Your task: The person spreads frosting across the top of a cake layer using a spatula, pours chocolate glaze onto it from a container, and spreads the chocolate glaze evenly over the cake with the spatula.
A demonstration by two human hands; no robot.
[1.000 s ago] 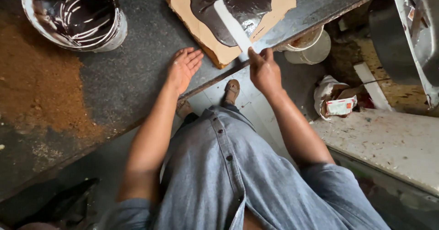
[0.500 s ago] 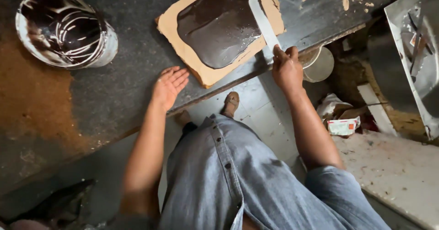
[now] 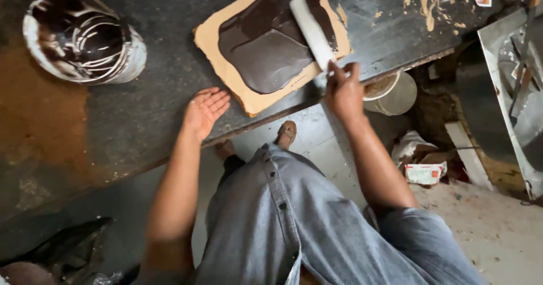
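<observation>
Spreading well means the right hand (image 3: 344, 92), pinching the white scraper (image 3: 313, 31), keeps it flat on the dark paste (image 3: 266, 53) while the spread-fingered left hand (image 3: 203, 110) braces on the counter (image 3: 141, 109) edge.

My left hand (image 3: 203, 110) lay flat on the worktop (image 3: 141, 104), near its front edge, just left of the board (image 3: 226, 36). The board sat on the worktop ahead of me, with the paste layer (image 3: 266, 41) spread on top of it. My right hand (image 3: 344, 90) was at the board's right front corner, closed about the near end of the spreader blade (image 3: 311, 30), which lay across the paste and ran away from me. The bowl (image 3: 79, 36) stood on the worktop, well left of the board. The tub (image 3: 393, 92) sat below the worktop's edge, just right of my right hand. My foot (image 3: 285, 133) was on the floor (image 3: 492, 234) between my arms.
</observation>
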